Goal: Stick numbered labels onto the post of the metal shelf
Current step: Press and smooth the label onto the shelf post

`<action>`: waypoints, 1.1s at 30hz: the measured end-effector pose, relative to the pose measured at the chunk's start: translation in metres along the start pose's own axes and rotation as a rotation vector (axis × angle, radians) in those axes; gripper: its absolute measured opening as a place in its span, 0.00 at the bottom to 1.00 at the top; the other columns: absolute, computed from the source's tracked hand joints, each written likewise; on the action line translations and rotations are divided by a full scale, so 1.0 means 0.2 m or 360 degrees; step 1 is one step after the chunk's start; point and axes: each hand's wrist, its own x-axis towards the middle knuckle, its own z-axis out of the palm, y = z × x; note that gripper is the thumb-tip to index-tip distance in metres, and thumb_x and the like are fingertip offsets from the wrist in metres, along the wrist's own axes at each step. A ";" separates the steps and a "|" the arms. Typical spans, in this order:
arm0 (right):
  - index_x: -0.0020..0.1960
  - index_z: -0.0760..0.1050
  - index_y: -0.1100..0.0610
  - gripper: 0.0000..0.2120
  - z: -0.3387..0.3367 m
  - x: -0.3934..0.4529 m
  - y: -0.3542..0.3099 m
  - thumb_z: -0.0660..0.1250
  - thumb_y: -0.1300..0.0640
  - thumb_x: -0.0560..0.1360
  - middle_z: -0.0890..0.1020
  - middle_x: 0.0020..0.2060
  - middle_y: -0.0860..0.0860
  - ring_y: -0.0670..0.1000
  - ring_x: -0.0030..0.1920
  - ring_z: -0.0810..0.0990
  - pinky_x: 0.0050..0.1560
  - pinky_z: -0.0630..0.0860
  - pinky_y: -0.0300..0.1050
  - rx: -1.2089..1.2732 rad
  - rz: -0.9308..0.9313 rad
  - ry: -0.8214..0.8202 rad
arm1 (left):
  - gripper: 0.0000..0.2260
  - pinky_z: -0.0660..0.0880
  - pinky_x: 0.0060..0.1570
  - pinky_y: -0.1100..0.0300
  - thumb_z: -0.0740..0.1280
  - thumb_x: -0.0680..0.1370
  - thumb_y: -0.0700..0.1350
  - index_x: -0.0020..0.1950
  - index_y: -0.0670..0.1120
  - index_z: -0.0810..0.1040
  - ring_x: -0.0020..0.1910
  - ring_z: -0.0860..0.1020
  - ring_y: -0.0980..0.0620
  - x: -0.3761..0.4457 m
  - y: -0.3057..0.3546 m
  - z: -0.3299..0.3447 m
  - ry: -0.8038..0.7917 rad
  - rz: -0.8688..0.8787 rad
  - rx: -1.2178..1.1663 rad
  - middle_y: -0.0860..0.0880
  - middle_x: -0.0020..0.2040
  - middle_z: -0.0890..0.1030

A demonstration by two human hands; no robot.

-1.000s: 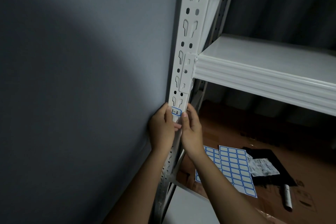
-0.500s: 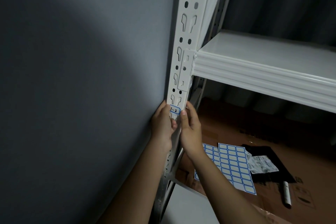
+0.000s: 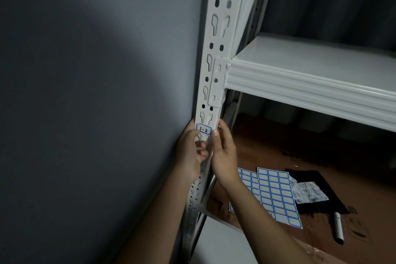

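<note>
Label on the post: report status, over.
Both hands at the post, left hand and right hand flanking it. Label stuck on, below shelf bracket. Nothing in the way.

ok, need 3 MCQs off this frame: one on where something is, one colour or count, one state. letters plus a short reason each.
1. Where is the numbered label on the post?
A. just below the shelf bracket
B. above the shelf
C. on the wall

2. What colour is the label's border?
A. red
B. blue
C. green

3. What state is the label in?
A. lying on the floor
B. still on its sheet
C. stuck on the post, hands at its edges

Answers:
1. A: it sits under the bracket that joins the shelf.
2. B: a blue outline frames the white field, like the label sheets on the floor.
3. C: it lies flat on the post, with the left hand and right hand either side.
</note>
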 end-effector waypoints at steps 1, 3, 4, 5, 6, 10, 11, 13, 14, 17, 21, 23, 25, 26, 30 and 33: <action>0.61 0.69 0.47 0.15 -0.01 0.01 0.00 0.56 0.65 0.81 0.76 0.53 0.37 0.26 0.51 0.74 0.51 0.68 0.23 -0.0016 0.0000 -0.0012 | 0.22 0.61 0.21 0.70 0.51 0.77 0.36 0.60 0.54 0.77 0.24 0.63 0.60 0.00 0.00 0.00 0.0003 0.0004 0.0038 0.52 0.47 0.82; 0.65 0.70 0.53 0.15 -0.04 0.02 0.01 0.57 0.64 0.81 0.77 0.54 0.38 0.29 0.53 0.75 0.55 0.72 0.28 -0.0092 0.0014 -0.0054 | 0.23 0.63 0.22 0.68 0.50 0.77 0.36 0.61 0.55 0.75 0.24 0.65 0.60 0.00 0.00 -0.01 -0.0012 0.0064 0.0226 0.53 0.47 0.82; 0.66 0.70 0.54 0.15 -0.05 0.02 0.01 0.59 0.62 0.80 0.78 0.55 0.41 0.33 0.55 0.76 0.58 0.73 0.32 -0.0194 -0.0025 -0.0018 | 0.23 0.64 0.22 0.67 0.50 0.77 0.36 0.63 0.56 0.74 0.24 0.66 0.60 0.00 -0.01 -0.02 -0.0020 0.0111 0.0352 0.53 0.47 0.82; 0.66 0.71 0.54 0.16 -0.06 0.02 0.02 0.61 0.60 0.80 0.78 0.56 0.45 0.38 0.56 0.77 0.59 0.73 0.37 -0.0359 -0.0120 0.0082 | 0.23 0.65 0.22 0.67 0.50 0.78 0.36 0.65 0.56 0.73 0.24 0.66 0.60 0.00 -0.01 -0.03 -0.0021 0.0159 0.0470 0.53 0.48 0.81; 0.65 0.73 0.54 0.16 -0.07 0.02 0.03 0.64 0.58 0.78 0.78 0.55 0.48 0.44 0.55 0.77 0.58 0.73 0.41 -0.0568 -0.0283 0.0201 | 0.23 0.65 0.22 0.67 0.50 0.78 0.36 0.67 0.54 0.71 0.23 0.67 0.60 0.01 -0.02 -0.04 -0.0012 0.0197 0.0570 0.52 0.46 0.81; 0.50 0.80 0.53 0.06 -0.09 0.06 -0.02 0.70 0.54 0.74 0.76 0.43 0.51 0.52 0.43 0.71 0.43 0.65 0.47 -0.1450 -0.1197 0.0173 | 0.22 0.66 0.22 0.66 0.54 0.80 0.37 0.72 0.52 0.64 0.24 0.70 0.61 0.03 -0.04 -0.05 0.0041 0.0226 0.0747 0.47 0.41 0.78; 0.47 0.81 0.53 0.05 -0.08 0.09 -0.03 0.70 0.54 0.73 0.75 0.43 0.50 0.53 0.42 0.69 0.41 0.62 0.47 -0.1611 -0.1336 0.0089 | 0.22 0.67 0.23 0.66 0.54 0.80 0.38 0.73 0.54 0.62 0.24 0.71 0.61 0.03 -0.04 -0.05 0.0062 0.0228 0.0797 0.47 0.42 0.78; 0.44 0.80 0.53 0.04 -0.07 0.14 -0.05 0.72 0.55 0.71 0.72 0.43 0.49 0.53 0.41 0.66 0.40 0.59 0.47 -0.1866 -0.1493 0.0025 | 0.23 0.68 0.23 0.64 0.53 0.80 0.37 0.73 0.55 0.60 0.23 0.70 0.60 0.02 -0.04 -0.06 0.0057 0.0248 0.0907 0.46 0.38 0.76; 0.43 0.80 0.53 0.04 -0.07 0.16 -0.06 0.72 0.56 0.70 0.74 0.41 0.50 0.52 0.41 0.65 0.40 0.59 0.47 -0.1967 -0.1536 0.0023 | 0.24 0.68 0.24 0.64 0.53 0.80 0.36 0.73 0.55 0.60 0.23 0.69 0.59 0.01 -0.03 -0.06 0.0038 0.0248 0.0941 0.46 0.35 0.75; 0.43 0.80 0.52 0.02 -0.07 0.19 -0.06 0.70 0.56 0.70 0.78 0.39 0.50 0.52 0.41 0.65 0.40 0.58 0.46 -0.2172 -0.1627 0.0006 | 0.25 0.68 0.24 0.64 0.51 0.80 0.34 0.73 0.54 0.60 0.24 0.69 0.57 0.00 -0.02 -0.07 -0.0018 0.0225 0.0936 0.46 0.34 0.74; 0.41 0.80 0.52 0.02 -0.06 0.18 -0.06 0.69 0.56 0.70 0.79 0.38 0.48 0.51 0.41 0.66 0.40 0.56 0.46 -0.2205 -0.1679 0.0056 | 0.27 0.69 0.25 0.63 0.52 0.79 0.32 0.74 0.54 0.60 0.25 0.68 0.57 -0.01 -0.01 -0.08 -0.0026 0.0223 0.0965 0.48 0.34 0.73; 0.40 0.80 0.52 0.01 -0.06 0.18 -0.06 0.70 0.58 0.70 0.78 0.37 0.49 0.50 0.40 0.65 0.39 0.56 0.46 -0.2204 -0.1691 0.0110 | 0.29 0.68 0.25 0.63 0.52 0.78 0.31 0.75 0.55 0.58 0.26 0.68 0.56 -0.01 -0.01 -0.08 -0.0035 0.0203 0.0940 0.48 0.34 0.73; 0.40 0.80 0.52 0.02 -0.05 0.17 -0.06 0.72 0.59 0.69 0.77 0.36 0.49 0.51 0.39 0.64 0.39 0.56 0.47 -0.2202 -0.1683 0.0156 | 0.30 0.68 0.25 0.63 0.52 0.78 0.30 0.76 0.55 0.56 0.26 0.68 0.56 -0.02 0.00 -0.08 -0.0053 0.0187 0.0926 0.49 0.36 0.74; 0.39 0.80 0.52 0.03 -0.05 0.18 -0.06 0.72 0.59 0.69 0.77 0.36 0.49 0.51 0.39 0.65 0.39 0.56 0.47 -0.2209 -0.1668 0.0161 | 0.30 0.68 0.25 0.64 0.52 0.78 0.30 0.76 0.55 0.57 0.26 0.68 0.56 -0.02 0.00 -0.08 -0.0059 0.0181 0.0925 0.49 0.36 0.74; 0.41 0.80 0.51 0.04 -0.06 0.17 -0.06 0.73 0.58 0.68 0.77 0.36 0.49 0.51 0.35 0.71 0.39 0.56 0.46 -0.2258 -0.1640 0.0125 | 0.30 0.68 0.25 0.64 0.52 0.78 0.30 0.76 0.54 0.56 0.26 0.68 0.56 -0.01 -0.01 -0.09 -0.0071 0.0173 0.0922 0.50 0.40 0.75; 0.42 0.79 0.52 0.04 -0.06 0.18 -0.05 0.72 0.60 0.69 0.78 0.36 0.49 0.52 0.33 0.72 0.39 0.56 0.47 -0.2244 -0.1645 0.0096 | 0.29 0.69 0.27 0.63 0.52 0.78 0.31 0.76 0.55 0.57 0.27 0.68 0.56 -0.01 -0.01 -0.10 -0.0082 0.0184 0.0934 0.50 0.41 0.75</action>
